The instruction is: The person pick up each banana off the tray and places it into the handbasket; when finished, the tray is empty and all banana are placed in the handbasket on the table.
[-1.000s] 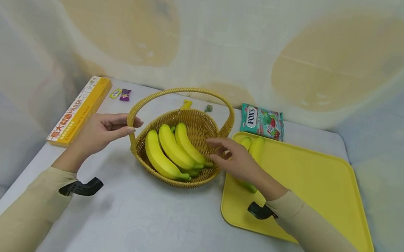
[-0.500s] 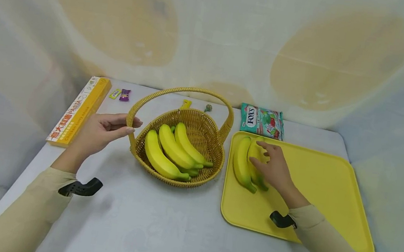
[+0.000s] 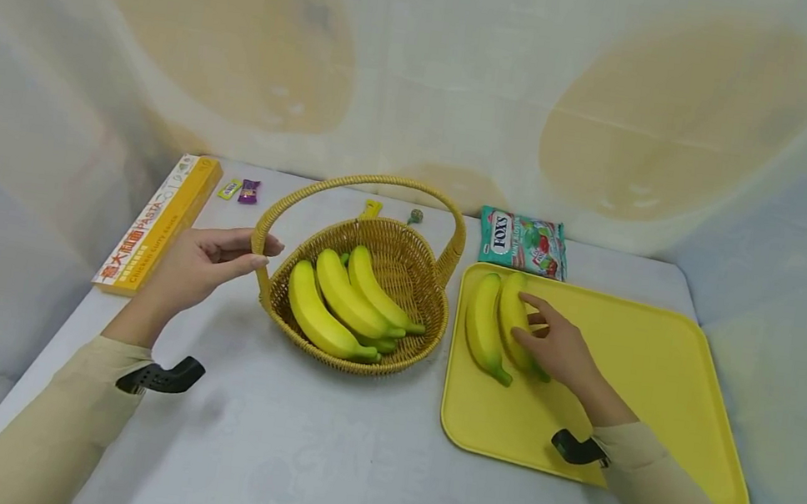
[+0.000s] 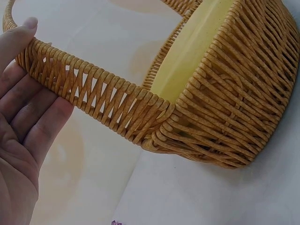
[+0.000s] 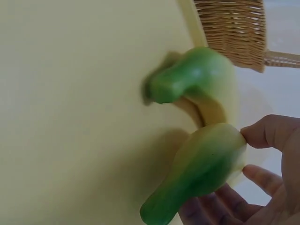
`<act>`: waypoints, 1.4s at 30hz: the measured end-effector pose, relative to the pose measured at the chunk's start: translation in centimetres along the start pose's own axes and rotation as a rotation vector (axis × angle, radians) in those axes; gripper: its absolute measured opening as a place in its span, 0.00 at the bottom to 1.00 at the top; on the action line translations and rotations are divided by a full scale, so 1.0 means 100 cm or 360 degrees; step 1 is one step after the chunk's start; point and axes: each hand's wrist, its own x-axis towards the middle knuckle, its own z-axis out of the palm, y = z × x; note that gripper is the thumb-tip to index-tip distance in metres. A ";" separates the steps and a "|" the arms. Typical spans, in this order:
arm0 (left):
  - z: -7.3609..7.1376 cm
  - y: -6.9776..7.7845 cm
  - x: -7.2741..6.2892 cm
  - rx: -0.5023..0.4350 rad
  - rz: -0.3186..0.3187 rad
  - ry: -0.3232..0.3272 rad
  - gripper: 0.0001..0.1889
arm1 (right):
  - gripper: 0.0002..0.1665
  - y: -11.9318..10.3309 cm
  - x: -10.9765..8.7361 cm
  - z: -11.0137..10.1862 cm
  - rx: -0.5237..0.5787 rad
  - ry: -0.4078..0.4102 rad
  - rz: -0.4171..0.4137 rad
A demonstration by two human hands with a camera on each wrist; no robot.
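My left hand [image 3: 194,264] holds one side of the wicker basket's handle, the thumb on one face and the fingers on the other; the left wrist view shows this handle [image 4: 93,89] up close. Inside the basket [image 3: 412,274] lie several yellow bananas [image 3: 324,314], their stems toward the front right. On the yellow tray [image 3: 629,381] are two more bananas side by side. My right hand [image 3: 558,347] grips the right one [image 3: 511,311], thumb and fingers on its sides. In the right wrist view its green end [image 5: 201,171] points away from the palm. The left banana [image 3: 483,321] lies untouched beside it.
A yellow pasta box [image 3: 159,226] lies at the left edge. Small wrapped candies [image 3: 249,192] and a green-wrapped one [image 3: 415,216] lie behind the basket. A teal FOX'S candy bag [image 3: 523,242] touches the back of the tray. A patterned cloth wall rises behind.
My right hand has moved from over the basket's right rim to the tray's right banana and taken hold of it. That banana's stem has shifted slightly right. The left hand stays on the handle.
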 end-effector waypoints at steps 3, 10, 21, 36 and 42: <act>0.001 0.000 0.000 0.0001 -0.0012 0.0003 0.14 | 0.38 -0.003 -0.005 -0.007 0.0015 -0.0004 -0.0048; 0.001 -0.001 0.000 0.0012 -0.0020 0.0004 0.15 | 0.32 -0.020 -0.021 -0.027 0.0019 -0.0105 -0.0196; 0.002 0.001 -0.001 0.0008 -0.0020 0.0014 0.15 | 0.27 -0.054 -0.034 -0.044 0.0369 -0.0462 -0.0492; 0.004 0.003 0.000 0.0033 -0.0023 -0.0001 0.15 | 0.30 -0.105 -0.012 -0.020 0.0356 -0.0698 -0.0597; 0.004 0.002 0.000 0.0035 -0.0033 0.0003 0.15 | 0.30 -0.135 0.014 -0.003 0.0337 -0.0726 -0.0564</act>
